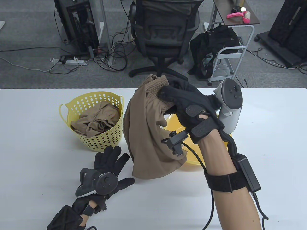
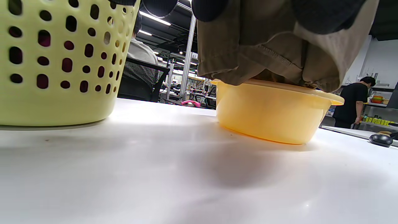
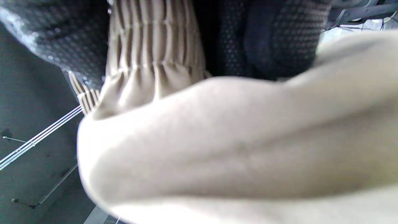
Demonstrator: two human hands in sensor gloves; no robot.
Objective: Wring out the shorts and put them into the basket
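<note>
Fingers [image 1: 168, 92] of right hand [image 1: 189, 107] grip shorts [image 1: 146, 134] above basin [image 2: 270, 115].

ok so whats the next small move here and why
Probably bring the left hand up to grip the hanging lower end of the shorts. The right hand holds them by the waistband, lifted above the yellow basin, while the left lies flat and open on the table. Wringing needs two hands, and the basket already holds another brown garment.

Your perforated yellow plastic basket [image 1: 92, 119] stands left of the round yellow plastic basin [image 2: 270, 112]. A crumpled tan cloth [image 1: 96, 121] lies in it. The hanging tan fabric shorts [image 1: 146, 134] are between both, partly over the basin.
</note>
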